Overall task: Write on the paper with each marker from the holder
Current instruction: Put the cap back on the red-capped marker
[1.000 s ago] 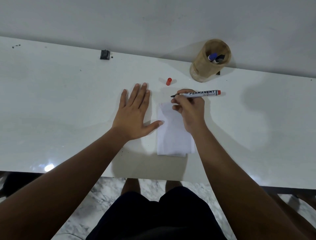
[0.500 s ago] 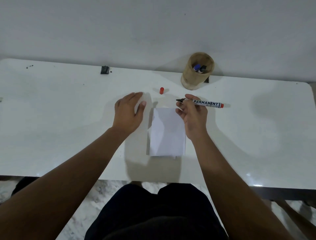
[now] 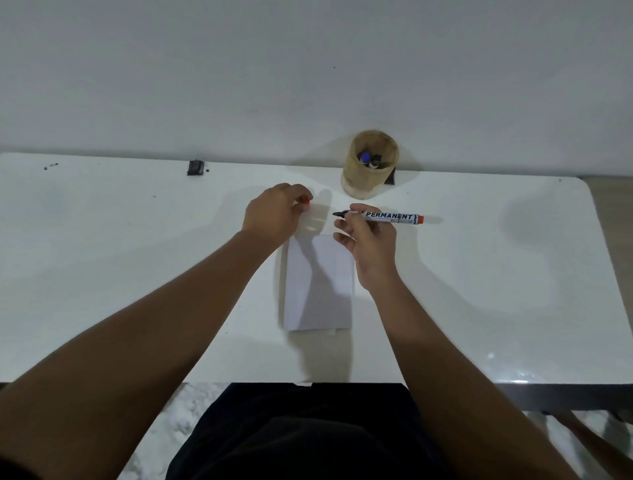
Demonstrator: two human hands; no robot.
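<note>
Paper (image 3: 318,281), a single white sheet, lies flat on the white table (image 3: 479,274) between the person's two forearms, its near edge showing a second layer or fold peeking out — which of the two cannot be told. No writing can be made out on it; a shadow crosses its left half.

One marker (image 3: 387,216), uncapped and printed PERMANENT, is pinched in the right hand (image 3: 368,240) just beyond the far edge of the sheet, lying level with its dark tip pointing left and its red end pointing right. The tip is clear of the paper.

The left hand (image 3: 274,214) is curled over one small red cap (image 3: 64,0) on the table to the left of the marker tip. Most of the cap is hidden by the fingers, so whether they grip it or only touch it cannot be told.

One round wooden holder (image 3: 371,171) stands at the back of the table against the wall, beyond the marker. Two more markers (image 3: 370,159) stand inside it — one with a blue top, one dark — their bodies hidden by the holder's wall. A dark object (image 3: 389,176) behind the holder is mostly hidden too.

One small black object (image 3: 195,167) sits far left at the table's back edge, too small to identify.
</note>
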